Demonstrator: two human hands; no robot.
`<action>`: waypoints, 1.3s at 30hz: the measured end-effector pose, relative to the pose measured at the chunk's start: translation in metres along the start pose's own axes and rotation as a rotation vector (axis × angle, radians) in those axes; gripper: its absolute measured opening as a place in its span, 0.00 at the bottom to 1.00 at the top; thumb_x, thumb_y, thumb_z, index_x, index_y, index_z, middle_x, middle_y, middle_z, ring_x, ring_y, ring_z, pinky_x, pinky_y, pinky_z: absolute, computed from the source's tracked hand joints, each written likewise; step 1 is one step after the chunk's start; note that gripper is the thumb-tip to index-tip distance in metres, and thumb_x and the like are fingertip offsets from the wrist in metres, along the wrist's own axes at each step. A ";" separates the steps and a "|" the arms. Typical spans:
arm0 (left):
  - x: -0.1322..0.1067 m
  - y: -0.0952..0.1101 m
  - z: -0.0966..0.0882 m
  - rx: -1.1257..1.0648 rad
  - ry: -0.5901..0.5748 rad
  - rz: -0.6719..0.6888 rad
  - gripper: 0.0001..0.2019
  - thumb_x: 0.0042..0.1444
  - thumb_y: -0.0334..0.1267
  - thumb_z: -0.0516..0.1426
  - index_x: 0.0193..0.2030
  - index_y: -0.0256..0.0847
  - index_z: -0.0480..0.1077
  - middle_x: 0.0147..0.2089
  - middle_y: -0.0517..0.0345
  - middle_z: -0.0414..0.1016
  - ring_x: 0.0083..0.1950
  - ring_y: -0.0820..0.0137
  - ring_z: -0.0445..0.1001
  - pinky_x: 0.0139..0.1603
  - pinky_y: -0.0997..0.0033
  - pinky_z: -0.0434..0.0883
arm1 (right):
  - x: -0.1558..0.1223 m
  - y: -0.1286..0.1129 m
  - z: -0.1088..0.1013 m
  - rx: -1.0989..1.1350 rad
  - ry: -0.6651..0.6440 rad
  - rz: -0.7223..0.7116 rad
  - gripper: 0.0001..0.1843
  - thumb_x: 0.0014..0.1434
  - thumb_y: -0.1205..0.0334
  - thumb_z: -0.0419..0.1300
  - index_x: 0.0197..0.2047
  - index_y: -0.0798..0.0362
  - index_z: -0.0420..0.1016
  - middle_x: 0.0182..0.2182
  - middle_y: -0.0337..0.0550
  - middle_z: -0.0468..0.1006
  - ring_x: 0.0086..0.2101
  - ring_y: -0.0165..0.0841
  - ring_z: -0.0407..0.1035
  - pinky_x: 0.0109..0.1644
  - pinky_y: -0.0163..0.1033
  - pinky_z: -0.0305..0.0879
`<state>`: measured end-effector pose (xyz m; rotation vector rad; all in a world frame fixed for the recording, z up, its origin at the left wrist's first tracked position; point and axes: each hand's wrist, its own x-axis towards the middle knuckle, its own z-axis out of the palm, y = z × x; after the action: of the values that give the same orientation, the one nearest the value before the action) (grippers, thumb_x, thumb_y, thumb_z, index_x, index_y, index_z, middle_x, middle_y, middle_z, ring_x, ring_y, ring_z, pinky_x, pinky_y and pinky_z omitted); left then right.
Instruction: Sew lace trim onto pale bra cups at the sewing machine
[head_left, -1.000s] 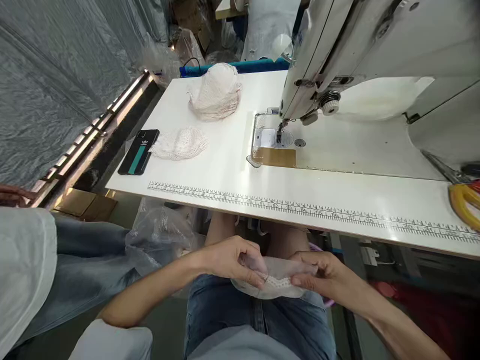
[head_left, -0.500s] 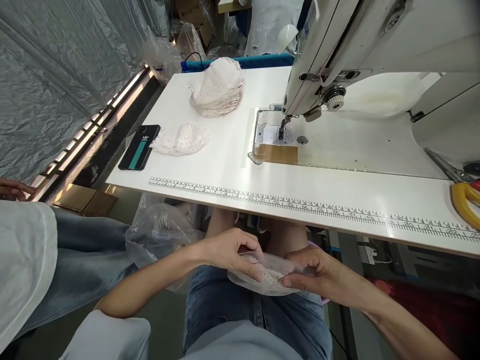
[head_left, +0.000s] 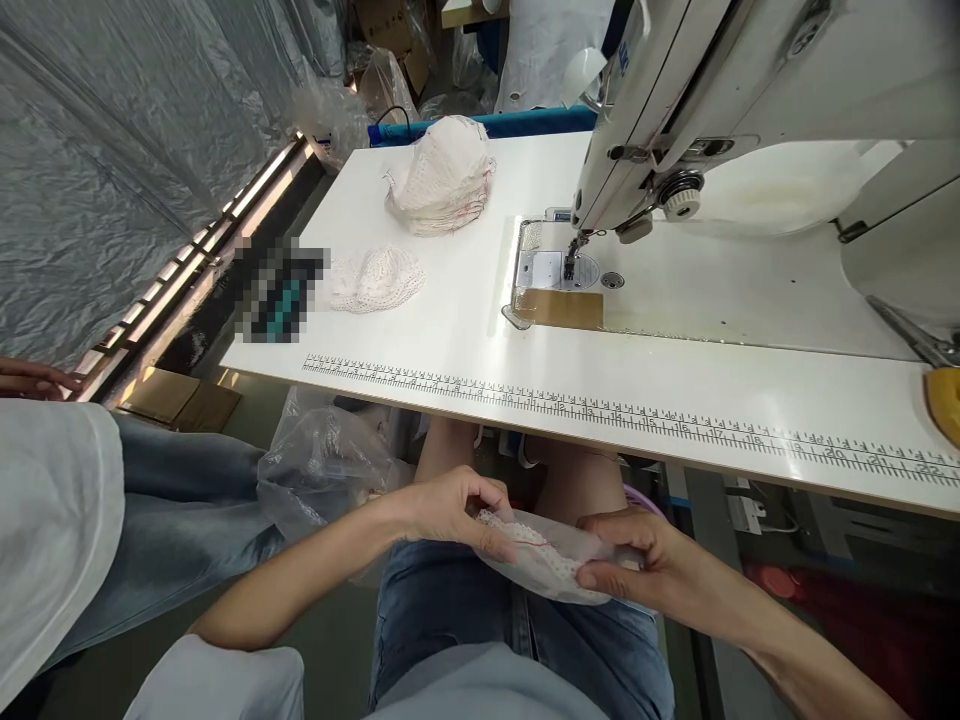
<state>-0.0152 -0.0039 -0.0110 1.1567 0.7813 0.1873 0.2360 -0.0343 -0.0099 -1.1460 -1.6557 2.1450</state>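
Note:
Over my lap, both hands hold a white lace cup piece (head_left: 545, 562) with sheer fabric and a red thread line along its lace. My left hand (head_left: 457, 515) pinches its left end between thumb and fingers. My right hand (head_left: 634, 555) grips the right end, thumb on top. On the white table, a stack of lace cup pieces (head_left: 442, 175) stands at the back, and a single lace piece (head_left: 379, 280) lies in front of it. The sewing machine needle and presser foot (head_left: 571, 262) are to the right of these pieces.
A ruler strip (head_left: 600, 412) runs along the table's front edge. Yellow-handled scissors (head_left: 943, 400) lie at the far right. A pixelated dark object (head_left: 281, 300) is at the table's left edge. Plastic bags (head_left: 330, 465) hang below. Another person's hand (head_left: 37, 380) shows at left.
The lace cup piece has turned slightly in my hands, and its red thread line now shows more clearly. My right hand has shifted a little. The view has moved slightly.

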 end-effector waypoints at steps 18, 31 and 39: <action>0.001 0.002 0.012 -0.199 0.087 -0.070 0.16 0.40 0.36 0.68 0.39 0.36 0.78 0.34 0.57 0.78 0.34 0.73 0.73 0.39 0.75 0.68 | -0.009 0.008 0.004 -0.222 0.165 -0.155 0.18 0.61 0.50 0.57 0.28 0.55 0.73 0.24 0.38 0.69 0.27 0.29 0.61 0.28 0.33 0.54; 0.008 0.008 0.029 -0.246 0.120 -0.173 0.17 0.37 0.43 0.69 0.34 0.34 0.79 0.27 0.59 0.75 0.28 0.76 0.68 0.34 0.75 0.65 | -0.003 -0.006 0.005 -0.138 0.100 -0.072 0.16 0.56 0.47 0.61 0.32 0.53 0.74 0.28 0.39 0.73 0.31 0.32 0.65 0.33 0.33 0.58; 0.001 0.008 0.027 -0.141 0.178 -0.139 0.17 0.42 0.43 0.67 0.37 0.33 0.78 0.28 0.58 0.75 0.28 0.76 0.67 0.31 0.78 0.62 | -0.002 0.000 0.007 -0.093 0.173 -0.077 0.20 0.58 0.46 0.58 0.24 0.53 0.68 0.22 0.35 0.64 0.25 0.28 0.58 0.27 0.33 0.52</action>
<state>0.0047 -0.0208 0.0006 0.9578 0.9865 0.2281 0.2326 -0.0402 -0.0083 -1.2332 -1.7073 1.8836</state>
